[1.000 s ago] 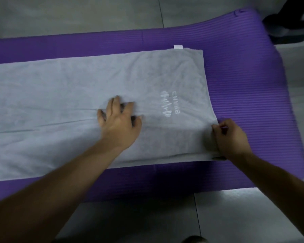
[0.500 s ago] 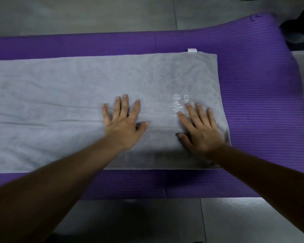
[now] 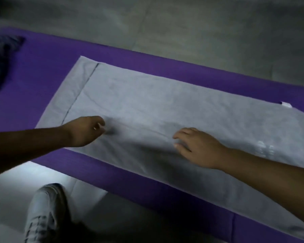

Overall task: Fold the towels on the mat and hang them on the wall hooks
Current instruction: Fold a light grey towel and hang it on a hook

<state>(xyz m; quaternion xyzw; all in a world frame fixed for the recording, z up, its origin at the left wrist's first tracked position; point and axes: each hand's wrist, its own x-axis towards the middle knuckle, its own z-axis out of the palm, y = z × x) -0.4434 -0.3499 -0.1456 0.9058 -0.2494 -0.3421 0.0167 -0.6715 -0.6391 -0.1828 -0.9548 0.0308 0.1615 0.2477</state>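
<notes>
Smoothing, I judge: the grey towel [image 3: 165, 102] lies flat on the mat [image 3: 47, 71] beneath both grips, right grip [image 3: 198, 149] spread-fingered on it, left grip [image 3: 84, 131] curled, whether pinching I cannot tell; next, both must pinch an edge to fold.

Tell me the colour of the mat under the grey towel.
Purple. The mat shows plainly in the head view, the only one.

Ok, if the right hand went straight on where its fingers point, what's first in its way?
Likely the left hand: the right hand points along the grey towel toward it, with only flat cloth between. Height is unclear, so it might pass over.
</notes>
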